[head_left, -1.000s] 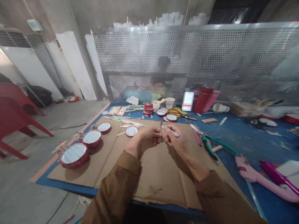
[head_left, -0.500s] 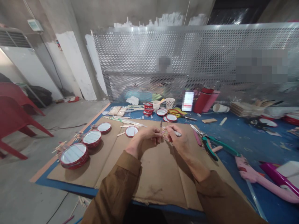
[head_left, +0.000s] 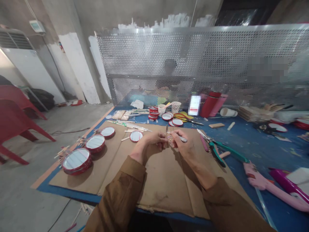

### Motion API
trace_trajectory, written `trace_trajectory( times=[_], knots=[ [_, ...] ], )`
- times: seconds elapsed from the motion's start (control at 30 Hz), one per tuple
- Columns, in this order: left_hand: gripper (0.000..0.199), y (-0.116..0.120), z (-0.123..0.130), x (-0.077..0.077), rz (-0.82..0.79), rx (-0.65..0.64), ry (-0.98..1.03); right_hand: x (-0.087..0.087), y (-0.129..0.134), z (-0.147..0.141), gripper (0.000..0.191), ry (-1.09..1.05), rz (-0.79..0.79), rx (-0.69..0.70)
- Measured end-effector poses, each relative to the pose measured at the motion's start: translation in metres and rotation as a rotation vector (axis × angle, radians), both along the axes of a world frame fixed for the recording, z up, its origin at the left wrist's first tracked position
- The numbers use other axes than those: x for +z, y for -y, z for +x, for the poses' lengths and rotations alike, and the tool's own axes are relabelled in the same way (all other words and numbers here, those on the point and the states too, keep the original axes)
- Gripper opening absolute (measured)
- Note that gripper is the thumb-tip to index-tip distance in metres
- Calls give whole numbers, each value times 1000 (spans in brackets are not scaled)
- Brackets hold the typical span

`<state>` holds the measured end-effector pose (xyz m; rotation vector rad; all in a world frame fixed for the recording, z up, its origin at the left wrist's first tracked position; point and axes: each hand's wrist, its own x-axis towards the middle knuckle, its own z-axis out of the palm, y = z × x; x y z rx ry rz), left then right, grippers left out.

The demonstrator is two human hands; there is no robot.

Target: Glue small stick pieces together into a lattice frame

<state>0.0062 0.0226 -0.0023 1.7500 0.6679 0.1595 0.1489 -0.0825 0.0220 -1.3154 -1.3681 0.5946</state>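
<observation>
Over the middle of the cardboard sheet (head_left: 154,193), my left hand (head_left: 155,140) is closed in a pinch, and what lies between its fingers is hidden. Close beside it, my right hand (head_left: 184,143) grips a slim tool with a pale grey handle (head_left: 183,140); its working end is hidden. A narrow dark strip (head_left: 166,128) stands up between the hands, and I cannot tell which hand holds it. Small light scraps (head_left: 170,138) lie under the fingertips. Left of my left hand sits a round red-rimmed disc (head_left: 136,136) with a white face, near some wooden sticks (head_left: 125,139).
Stacks of red-rimmed discs (head_left: 76,159) line the cardboard's left side. Green-handled pliers (head_left: 216,154) and a pink glue gun (head_left: 256,177) lie at the right. Paper cups (head_left: 175,107), a phone (head_left: 194,105) and a red bottle (head_left: 210,104) stand before the perforated metal screen (head_left: 145,58).
Both hands keep almost the same place and grip, with only a very slight shift of the right fingers. Nothing on the table has moved.
</observation>
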Motion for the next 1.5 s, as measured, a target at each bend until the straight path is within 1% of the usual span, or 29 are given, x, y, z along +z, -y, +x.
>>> trace_trajectory(
  times=[0.1, 0.23, 0.33, 0.5, 0.73, 0.87, 1.03, 1.23, 1.5],
  knots=[
    [31, -2, 0, -2, 1, -13, 16, 0, 0, 0, 33, 27, -5, 4],
    [33, -1, -1, -3, -8, -1, 26, 1, 0, 0, 33, -1, -2, 11],
    [34, 0, -1, -2, -11, 13, 20, 1, 0, 0, 32, -17, 5, 9],
    [30, 2, -1, 3, -15, 1, 19, 0, 0, 1, 31, -60, 19, -17],
    [29, 3, -1, 5, -19, 13, 5, -2, -2, 2, 31, -57, 19, 29],
    [33, 1, -1, 3, -14, 12, 1, 1, 0, 1, 31, -59, 14, 31],
    [32, 0, 0, 0, 1, 4, 0, 7, 3, -2, 31, -4, -7, 16],
    [28, 2, 0, 4, -11, 1, -7, 4, 2, -1, 31, -39, 10, 24],
    [23, 7, 0, 10, -21, 35, -22, 3, 2, 2, 32, -31, 11, -58]
  ],
)
